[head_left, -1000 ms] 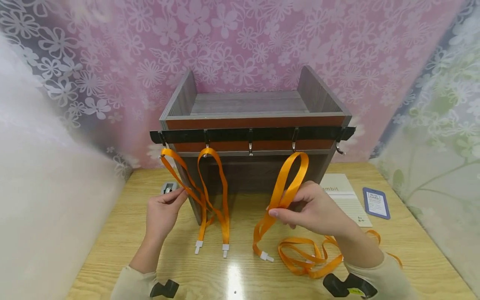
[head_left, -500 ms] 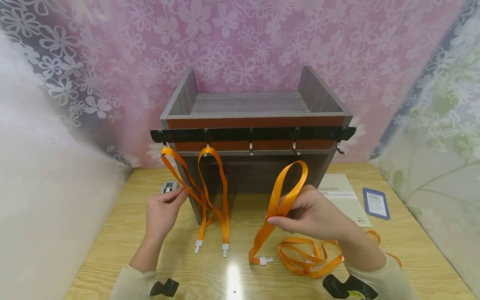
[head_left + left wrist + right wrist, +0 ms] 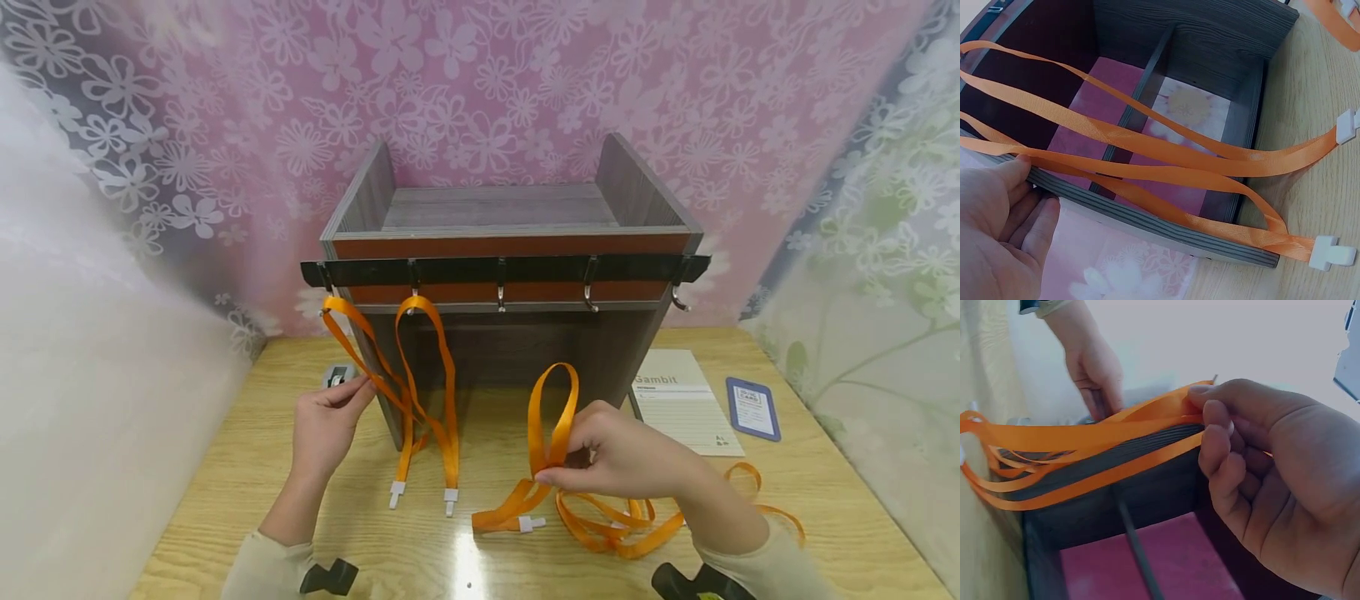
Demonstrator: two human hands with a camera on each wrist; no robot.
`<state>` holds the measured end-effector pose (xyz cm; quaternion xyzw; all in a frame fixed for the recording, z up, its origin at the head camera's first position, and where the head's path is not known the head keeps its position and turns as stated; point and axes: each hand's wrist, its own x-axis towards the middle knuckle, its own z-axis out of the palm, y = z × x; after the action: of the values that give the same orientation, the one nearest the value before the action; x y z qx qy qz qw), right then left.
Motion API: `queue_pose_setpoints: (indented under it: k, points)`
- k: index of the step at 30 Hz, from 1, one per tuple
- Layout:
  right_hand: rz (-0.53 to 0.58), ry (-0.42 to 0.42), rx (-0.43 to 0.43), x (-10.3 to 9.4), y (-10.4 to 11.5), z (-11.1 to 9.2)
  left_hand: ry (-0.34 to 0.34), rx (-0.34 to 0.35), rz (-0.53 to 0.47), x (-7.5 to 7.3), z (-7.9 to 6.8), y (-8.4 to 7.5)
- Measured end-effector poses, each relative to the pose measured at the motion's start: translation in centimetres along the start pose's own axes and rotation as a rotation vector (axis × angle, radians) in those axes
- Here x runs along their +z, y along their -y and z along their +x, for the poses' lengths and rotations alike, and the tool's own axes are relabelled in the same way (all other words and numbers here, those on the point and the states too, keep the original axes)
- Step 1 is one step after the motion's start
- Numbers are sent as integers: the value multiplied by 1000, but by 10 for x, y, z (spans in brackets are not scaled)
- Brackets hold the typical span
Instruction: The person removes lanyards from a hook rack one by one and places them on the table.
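Note:
My right hand (image 3: 622, 454) pinches an orange lanyard (image 3: 536, 429) between thumb and fingers. Its loop stands up above the fingers, while the lower strap folds onto the table beside a white plastic clip (image 3: 529, 524). My left hand (image 3: 327, 421) grips the front edge of the grey wood-look shelf's left side panel (image 3: 1166, 215), the thumb right at a lanyard strap. Two other orange lanyards hang from the two leftmost hooks of a black hook rail (image 3: 457, 271): the first lanyard (image 3: 1147, 169) crosses the panel, and the second lanyard (image 3: 452, 408) hangs next to it.
The three hooks to the right on the rail carry nothing. More orange lanyards (image 3: 637, 546) lie loosely coiled on the table by my right forearm. Beyond are a Gambit notebook (image 3: 682, 408) and a blue card holder (image 3: 752, 407). A small grey object (image 3: 339, 375) sits left of the shelf.
My right hand has come down and slightly left from just below the fourth hook, carrying the lanyard; its lower strap now folds on the table. The left hand stays put.

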<state>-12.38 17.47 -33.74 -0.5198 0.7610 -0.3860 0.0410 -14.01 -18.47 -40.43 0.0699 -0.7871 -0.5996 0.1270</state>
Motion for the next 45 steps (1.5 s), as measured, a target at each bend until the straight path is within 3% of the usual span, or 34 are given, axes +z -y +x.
queue_pose_setpoints:
  k: [15,26,32,38,45]
  points:
    - [-173,131,237,23,-23,-16,0,-13,25,1,-1,-2]
    - [-231,207,341,48,-50,-30,-12,8,19,-1,-2,0]
    - [-220,232,377,57,-61,-34,2,6,16,1,-1,0]
    - [-163,225,359,66,-70,-39,-3,-1,15,2,-1,0]
    - [-113,186,429,77,-79,-48,-1,-3,10,2,-1,0]
